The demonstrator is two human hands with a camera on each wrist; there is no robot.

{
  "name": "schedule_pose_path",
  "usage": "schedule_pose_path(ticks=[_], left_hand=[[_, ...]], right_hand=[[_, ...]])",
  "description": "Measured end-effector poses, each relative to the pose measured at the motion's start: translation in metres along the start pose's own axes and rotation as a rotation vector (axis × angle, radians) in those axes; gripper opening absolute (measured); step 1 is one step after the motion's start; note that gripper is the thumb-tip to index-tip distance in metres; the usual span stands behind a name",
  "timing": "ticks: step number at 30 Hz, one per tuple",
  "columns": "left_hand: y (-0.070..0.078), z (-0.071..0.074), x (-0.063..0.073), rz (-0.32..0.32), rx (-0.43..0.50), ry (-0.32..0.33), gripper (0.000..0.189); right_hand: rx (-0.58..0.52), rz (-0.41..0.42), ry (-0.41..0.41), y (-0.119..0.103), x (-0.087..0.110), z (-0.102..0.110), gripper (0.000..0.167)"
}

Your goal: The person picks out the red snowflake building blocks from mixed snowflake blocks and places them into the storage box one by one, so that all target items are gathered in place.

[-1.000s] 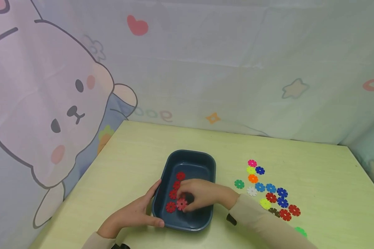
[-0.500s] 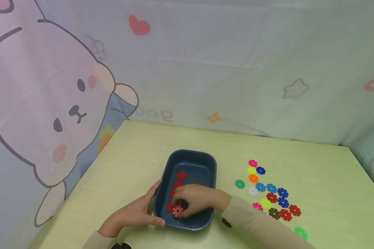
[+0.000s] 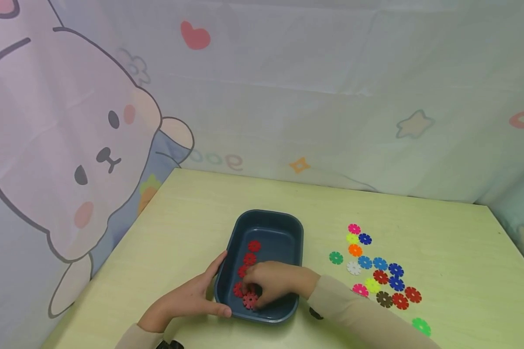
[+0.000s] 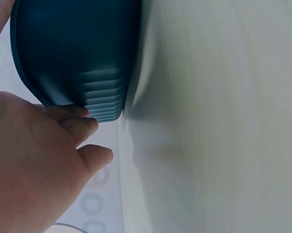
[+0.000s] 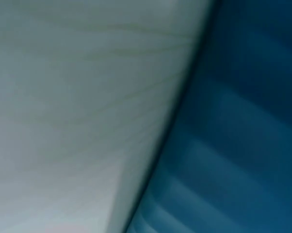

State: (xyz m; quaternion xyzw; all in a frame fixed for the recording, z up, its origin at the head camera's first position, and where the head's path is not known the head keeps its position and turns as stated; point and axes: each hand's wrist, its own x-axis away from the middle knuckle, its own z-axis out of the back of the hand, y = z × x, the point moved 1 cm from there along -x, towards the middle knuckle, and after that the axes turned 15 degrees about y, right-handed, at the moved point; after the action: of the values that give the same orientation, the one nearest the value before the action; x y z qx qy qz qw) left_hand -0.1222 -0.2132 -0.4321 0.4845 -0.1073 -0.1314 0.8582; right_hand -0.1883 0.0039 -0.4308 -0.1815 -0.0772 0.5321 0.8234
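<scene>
A dark blue rectangular tray (image 3: 279,245) stands on the table with several red notched snowflake discs in a line along its left side, among them a red disc (image 3: 254,246) at the far end. My right hand (image 3: 275,281) reaches over the tray's right wall and pinches a lighter red snowflake disc (image 3: 250,300) near the front left, between thumb and fingers. My left hand (image 3: 192,296) rests against the tray's near left corner, index finger along the wall and thumb by the front rim. In the left wrist view, its fingers (image 4: 83,128) lie against the tray's ribbed outer wall.
To the tray's right, more discs lie loose on the table (image 3: 454,252): a green disc (image 3: 336,258), a white disc (image 3: 353,268), a brown disc (image 3: 384,299) and several others. A printed cloth (image 3: 288,97) hangs behind the table. Only the tray's outer wall (image 5: 243,136) and a pale surface fill the right wrist view.
My right hand has moved left and toward the front of the tray, carrying the lighter red disc beside the nearest disc in the line. My left hand stays at the tray's corner.
</scene>
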Motion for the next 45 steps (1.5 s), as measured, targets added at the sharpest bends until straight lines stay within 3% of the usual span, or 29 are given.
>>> schedule_pose_path(ticks=[26,37,45], left_hand=[[-0.002,-0.001,0.001,-0.004,0.007,0.001,0.117],[-0.002,0.0,0.001,0.004,0.02,-0.005,0.118],[-0.001,-0.001,0.0,0.003,0.03,0.002,0.119]], right_hand=[[-0.025,0.008,0.012,0.003,0.0,0.0,0.03],[-0.132,0.023,0.121,0.004,0.015,0.029,0.033],[-0.163,0.018,0.176,0.009,0.036,0.049,0.036]])
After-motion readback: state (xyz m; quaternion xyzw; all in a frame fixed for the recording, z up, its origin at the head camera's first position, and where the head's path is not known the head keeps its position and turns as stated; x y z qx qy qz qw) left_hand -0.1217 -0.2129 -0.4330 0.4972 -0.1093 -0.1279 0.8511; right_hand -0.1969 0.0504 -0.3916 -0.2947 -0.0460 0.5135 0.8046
